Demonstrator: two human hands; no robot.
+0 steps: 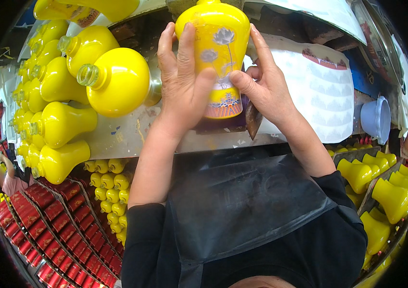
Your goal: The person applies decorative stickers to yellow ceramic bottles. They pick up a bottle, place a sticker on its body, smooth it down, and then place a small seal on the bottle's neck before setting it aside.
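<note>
Both hands are on one yellow bottle (216, 43) with a grey flower print and a patterned red-and-blue band near one end; it sits at top centre of the view, over the workbench (132, 129). Left hand (182, 81) grasps the bottle's left side, fingers laid flat along the body, thumb pressed across the front just above the patterned band. Right hand (261, 81) grips the bottle's right side, index finger stretched up along the body, thumb pressed on the front near the flower stem, close to the left thumb. Just left of the held bottle lies a plain yellow bottle (117, 81) on its side, clear threaded neck pointing left. Further left of the held bottle, a row of similar yellow bottles (55, 122) lies on the bench, necks mostly to the left. Right of the held bottle, behind the right hand, is a white sheet of printed labels (319, 96) with red-and-blue edging. Further right of that sheet sits a pale blue plastic cup (377, 119) on its side. Below the held bottle, past the bench edge, is a dark apron (242, 201) on the person's front. Lower left of the held bottle: small yellow caps (110, 192) in rows, and beside them rows of red boxes (55, 230). Lower right of the held bottle: more yellow bottles in a divided crate (381, 187).
</note>
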